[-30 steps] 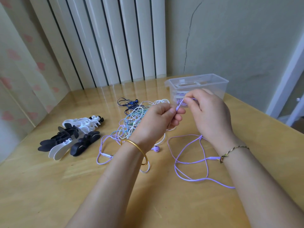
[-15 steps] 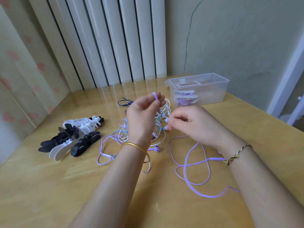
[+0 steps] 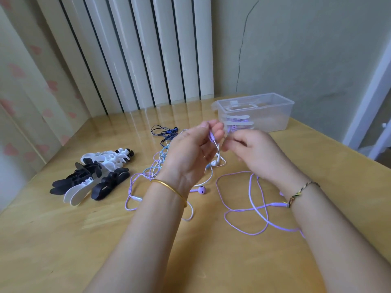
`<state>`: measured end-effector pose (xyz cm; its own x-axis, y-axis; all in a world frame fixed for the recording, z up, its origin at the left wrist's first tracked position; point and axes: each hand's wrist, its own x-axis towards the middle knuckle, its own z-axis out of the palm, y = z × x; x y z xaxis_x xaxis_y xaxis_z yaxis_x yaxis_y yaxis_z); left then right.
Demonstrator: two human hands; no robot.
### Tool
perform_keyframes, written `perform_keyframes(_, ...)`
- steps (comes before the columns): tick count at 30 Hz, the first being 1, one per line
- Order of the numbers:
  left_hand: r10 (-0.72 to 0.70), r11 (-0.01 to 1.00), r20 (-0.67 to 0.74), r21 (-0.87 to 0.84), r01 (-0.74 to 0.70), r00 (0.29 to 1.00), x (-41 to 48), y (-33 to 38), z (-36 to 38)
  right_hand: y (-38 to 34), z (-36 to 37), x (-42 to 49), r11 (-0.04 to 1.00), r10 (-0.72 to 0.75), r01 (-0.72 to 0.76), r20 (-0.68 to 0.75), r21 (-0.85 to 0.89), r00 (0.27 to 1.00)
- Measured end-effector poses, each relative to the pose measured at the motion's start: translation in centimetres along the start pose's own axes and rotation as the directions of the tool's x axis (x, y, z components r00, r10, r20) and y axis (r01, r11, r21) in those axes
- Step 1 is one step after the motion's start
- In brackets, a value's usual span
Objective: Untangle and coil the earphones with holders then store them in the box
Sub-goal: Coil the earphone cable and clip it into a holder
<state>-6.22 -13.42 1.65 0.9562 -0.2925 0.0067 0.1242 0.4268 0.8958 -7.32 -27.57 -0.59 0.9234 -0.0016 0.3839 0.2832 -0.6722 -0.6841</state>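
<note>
My left hand [image 3: 190, 151] is raised over the table and pinches a purple earbud with its thin cord between thumb and fingers. My right hand [image 3: 254, 153] is close beside it with its fingers curled at the same cord. The purple earphone cable [image 3: 249, 210] loops loosely on the table under my right wrist. A tangle of white, light blue and purple earphones [image 3: 156, 166] lies behind my left hand, with a dark blue pair [image 3: 165, 132] further back. The clear plastic box [image 3: 273, 115] stands at the back right and holds coiled earphones on holders.
A heap of black and white holders [image 3: 93, 176] lies on the left of the wooden table [image 3: 63, 240]. A loose purple earbud [image 3: 201, 190] rests near my left wrist. White vertical blinds and a wall close the far side.
My right hand has risen from the table to meet my left hand. The left hand now faces palm up with the purple earbud between its fingers.
</note>
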Motion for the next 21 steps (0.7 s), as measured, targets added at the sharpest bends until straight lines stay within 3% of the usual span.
perform_keyframes(3,0.094,0.993,-0.080,-0.058,-0.099,0.992,0.3,-0.2,-0.3,-0.8,-0.1,-0.4,0.998,-0.039,0.026,0.214,0.062,0.976)
perform_keyframes(5,0.223,0.973,-0.132,0.089,-0.212,0.966,0.5,-0.9,-0.6,-1.0,-0.3,-0.8,0.998,-0.054,0.042,0.303,0.045,0.952)
perform_keyframes(6,0.317,0.929,-0.132,0.244,-0.279,0.939,0.7,-1.2,-0.9,-1.1,-0.4,-0.9,0.998,-0.050,0.034,0.324,0.055,0.945)
perform_keyframes(7,0.417,0.831,-0.093,0.443,-0.337,0.904,0.9,-1.5,-1.2,-1.1,-0.4,-0.9,0.996,-0.039,0.012,0.327,0.084,0.944)
perform_keyframes(9,0.526,0.483,0.091,0.786,-0.385,0.846,1.2,-1.8,-1.6,-1.0,-0.5,-0.8,0.988,-0.021,-0.019,0.255,0.153,0.967)
perform_keyframes(11,0.524,0.161,0.227,0.920,-0.357,0.821,1.2,-2.0,-1.5,-0.5,-0.5,-0.4,0.994,-0.035,0.028,0.068,0.105,0.997)
perform_keyframes(13,0.492,0.077,0.226,0.951,-0.301,0.841,1.1,-2.0,-1.3,0.2,-0.5,0.0,0.998,-0.063,0.060,-0.126,-0.027,0.990)
perform_keyframes(15,0.401,0.185,0.172,0.947,-0.263,0.900,0.9,-1.8,-1.1,0.7,-0.7,0.2,0.995,-0.074,0.057,-0.236,-0.079,0.969)
perform_keyframes(18,0.219,0.541,0.145,0.805,-0.244,0.965,0.4,-0.8,-0.7,0.7,-0.7,0.1,0.999,-0.039,0.040,-0.243,-0.001,0.969)
perform_keyframes(20,0.088,0.857,0.098,0.499,-0.125,0.991,0.3,-0.2,-0.5,0.2,-0.3,0.0,0.997,-0.018,0.031,-0.176,0.070,0.984)
perform_keyframes(21,0.014,0.953,0.076,0.299,-0.036,0.997,0.4,0.0,-0.4,0.0,-0.1,0.0,0.996,-0.016,0.026,-0.109,0.090,0.994)
